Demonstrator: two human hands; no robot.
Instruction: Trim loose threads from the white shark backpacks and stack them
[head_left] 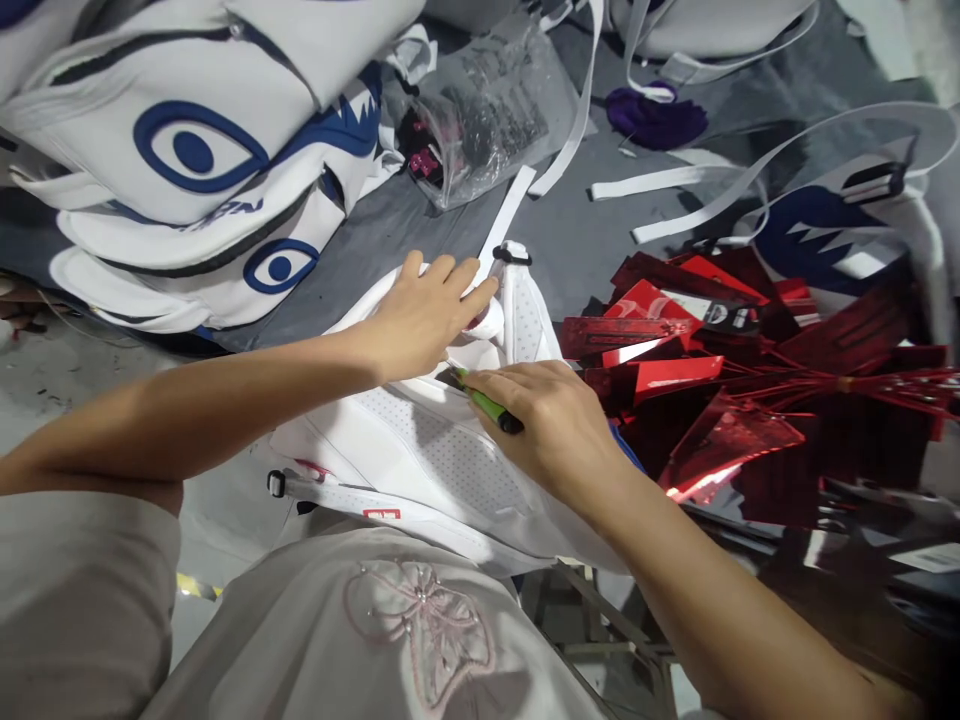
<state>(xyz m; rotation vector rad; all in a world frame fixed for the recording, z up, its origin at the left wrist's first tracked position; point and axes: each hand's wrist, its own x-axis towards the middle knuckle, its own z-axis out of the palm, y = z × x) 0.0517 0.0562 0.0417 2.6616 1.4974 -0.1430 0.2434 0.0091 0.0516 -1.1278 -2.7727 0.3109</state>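
Observation:
A white backpack (465,460) with dotted mesh panels, straps and small red labels lies in front of me, close against my body. My left hand (420,310) rests on its upper part, fingers spread over the white fabric. In my right hand (547,420) is a slim green tool (489,408) with a black end, its kind unclear. The tool's tip points at the fabric just below my left hand and seems to touch it. A black strap buckle (512,255) sits at the bag's top, right of my left fingers.
White bags with blue eye patches (201,150) are stacked at the left. Behind the backpack lies a clear plastic bag (487,110) of dark and pink parts. Red shiny tags (675,340) pile up at the right, near loose white straps (705,215) and a purple piece (656,115).

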